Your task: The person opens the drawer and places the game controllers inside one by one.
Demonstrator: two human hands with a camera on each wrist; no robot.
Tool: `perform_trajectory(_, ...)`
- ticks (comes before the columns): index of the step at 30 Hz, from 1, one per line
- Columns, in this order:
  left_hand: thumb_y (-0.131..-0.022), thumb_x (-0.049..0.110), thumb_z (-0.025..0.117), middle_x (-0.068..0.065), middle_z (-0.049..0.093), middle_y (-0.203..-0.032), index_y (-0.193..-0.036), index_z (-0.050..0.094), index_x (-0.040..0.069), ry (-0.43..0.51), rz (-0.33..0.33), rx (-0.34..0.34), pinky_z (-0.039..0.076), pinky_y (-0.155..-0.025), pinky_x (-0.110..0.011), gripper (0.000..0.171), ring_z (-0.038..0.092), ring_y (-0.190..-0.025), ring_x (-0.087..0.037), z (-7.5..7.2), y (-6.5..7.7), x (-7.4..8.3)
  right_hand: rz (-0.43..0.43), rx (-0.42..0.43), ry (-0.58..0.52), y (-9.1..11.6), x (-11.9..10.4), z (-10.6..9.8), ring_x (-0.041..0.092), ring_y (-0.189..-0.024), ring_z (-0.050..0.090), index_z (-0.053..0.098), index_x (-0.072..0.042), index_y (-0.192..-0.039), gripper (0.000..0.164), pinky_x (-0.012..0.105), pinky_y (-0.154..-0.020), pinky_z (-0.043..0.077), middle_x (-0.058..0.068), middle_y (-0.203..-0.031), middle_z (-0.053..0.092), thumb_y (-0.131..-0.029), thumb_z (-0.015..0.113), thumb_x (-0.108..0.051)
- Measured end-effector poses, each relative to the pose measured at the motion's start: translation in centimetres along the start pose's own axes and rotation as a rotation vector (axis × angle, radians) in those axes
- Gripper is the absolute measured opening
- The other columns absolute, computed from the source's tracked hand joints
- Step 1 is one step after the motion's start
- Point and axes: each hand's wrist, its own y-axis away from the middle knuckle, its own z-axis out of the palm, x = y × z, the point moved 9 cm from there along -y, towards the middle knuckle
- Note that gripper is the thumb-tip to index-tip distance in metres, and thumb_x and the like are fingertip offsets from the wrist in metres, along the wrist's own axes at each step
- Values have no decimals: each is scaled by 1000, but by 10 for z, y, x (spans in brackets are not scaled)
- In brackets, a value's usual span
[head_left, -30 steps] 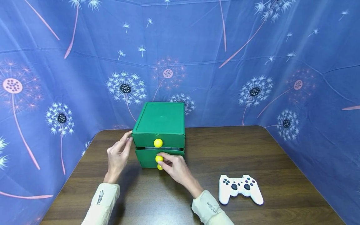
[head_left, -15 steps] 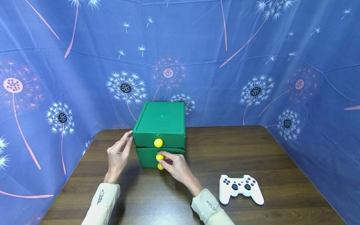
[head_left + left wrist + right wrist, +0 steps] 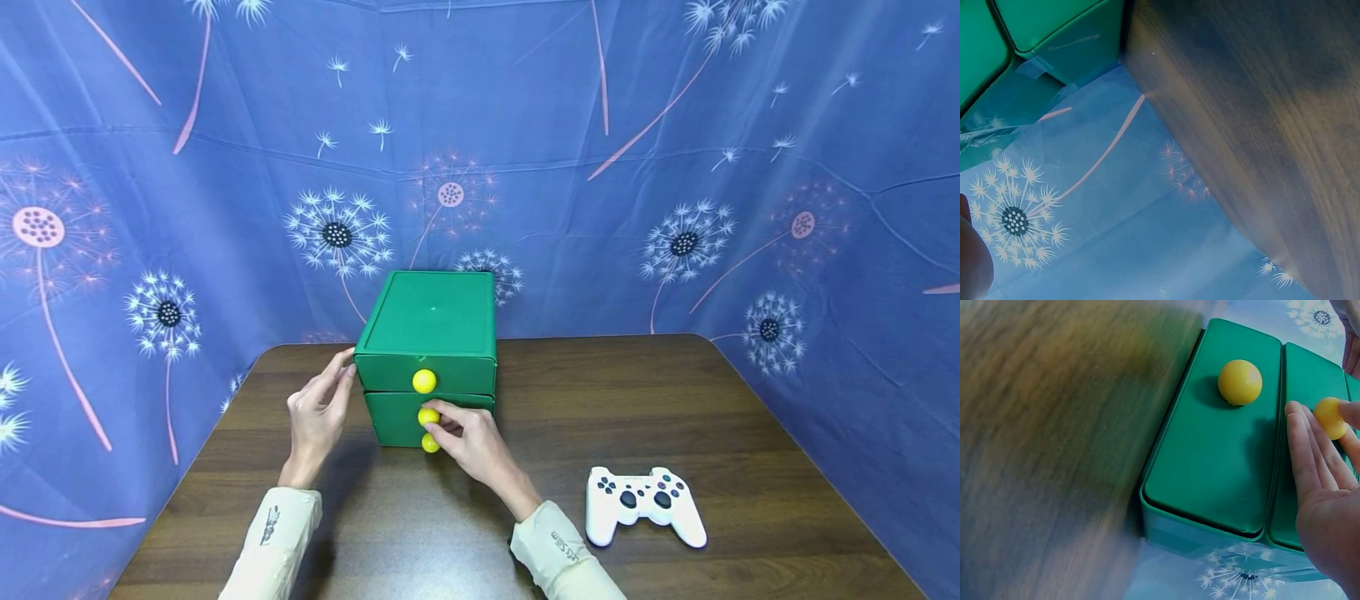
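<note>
A green drawer cabinet with round yellow knobs stands at the back of the table. My right hand pinches the middle drawer's knob between thumb and index finger. In the right wrist view, the other fingers lie straight against the middle drawer front. This drawer sits nearly flush under the top one, whose knob is untouched. Below the hand shows the bottom drawer's knob. At the cabinet's upper left front corner, my left hand rests its fingertips on the side.
A white game controller lies to the right on the brown wooden table. Behind the table hangs a blue cloth printed with dandelions, close to the cabinet's back and along both sides.
The middle drawer has slid inward with my right hand on its knob, and the dark gap above it has closed to a thin line. My left hand has stayed at the cabinet's side.
</note>
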Motion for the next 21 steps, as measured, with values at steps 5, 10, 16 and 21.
perform_trajectory(5, -83, -18, 76, -14, 78, -101, -121, 77, 2, -2, -8, -4, 49, -71, -6, 42, 76, -78, -34, 0, 1, 0, 15, -3, -7, 0, 1, 0, 8, -79, 72, 75, -9, -119, 23, 22, -71, 59, 3, -93, 77, -96, 75, -8)
perform_trajectory(10, -83, -17, 77, -13, 78, -102, -121, 77, 3, -10, -12, -3, 49, -73, -6, 43, 76, -79, -33, 0, 1, -1, 29, -2, -9, 0, 1, -1, 8, -79, 72, 75, -8, -119, 23, 22, -71, 59, 3, -94, 77, -96, 75, -8)
perform_trajectory(16, -83, -18, 77, -13, 78, -102, -120, 77, 3, -18, -7, 2, 48, -75, -5, 43, 76, -79, -32, 0, 2, -1, 29, -2, -9, -1, 2, -1, 9, -79, 72, 75, -9, -119, 23, 23, -72, 60, 4, -94, 77, -96, 75, -8)
perform_trajectory(21, -83, -18, 77, -12, 78, -102, -120, 77, 4, -21, -4, 4, 48, -76, -5, 44, 76, -79, -32, 0, 1, -1, 40, -2, -18, -2, 2, 0, 9, -80, 72, 75, -10, -121, 24, 24, -72, 60, 3, -95, 76, -97, 74, -9)
